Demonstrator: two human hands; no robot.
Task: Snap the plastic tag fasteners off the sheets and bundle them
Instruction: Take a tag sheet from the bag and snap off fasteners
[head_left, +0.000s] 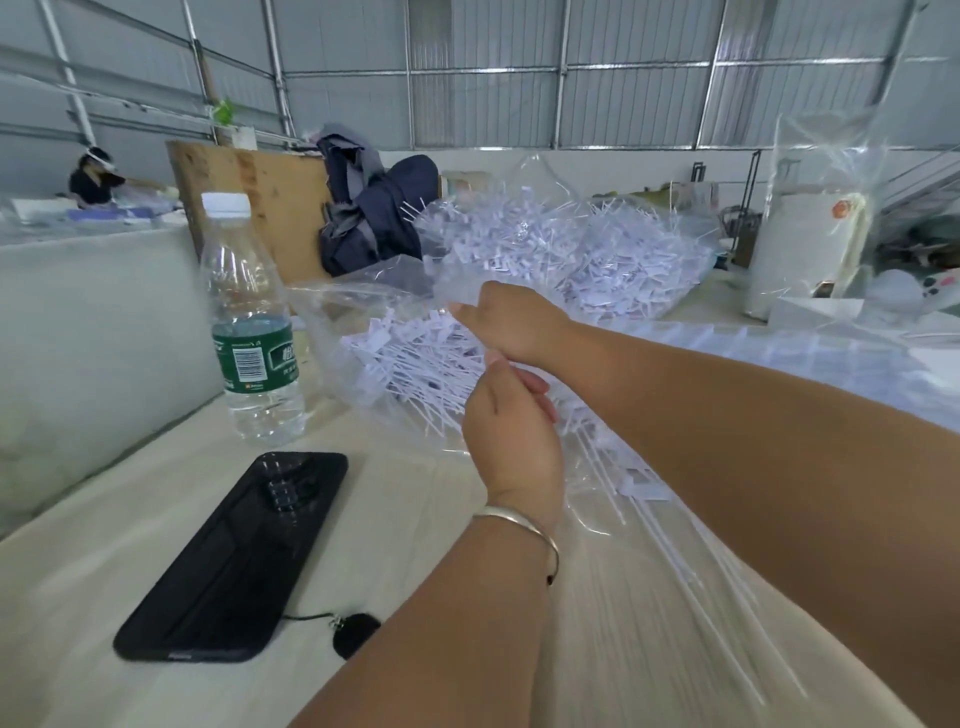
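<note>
Plainly the biggest risk is spillage: the near bag (395, 364) of fasteners (415, 358) lies open at frame centre, and a careless tug by either hand could drag it and scatter loose pieces across the table (130, 530). Next, the bottle (249, 322), standing just left of that bag, could tip if the plastic film catches it. Smaller still, thin stems could snap wrongly if twisted.

Both hands meet at centre over the near bag: the right hand (511, 322) above, fingers curled, pinching clear film or fasteners; the left hand (511, 431) below, curled round a small bunch, though exactly what it holds I cannot tell.

Counts: two heaped bags, the far bag (571, 249) upper centre; two hands; one bottle; one phone (234, 561), lower left.
</note>
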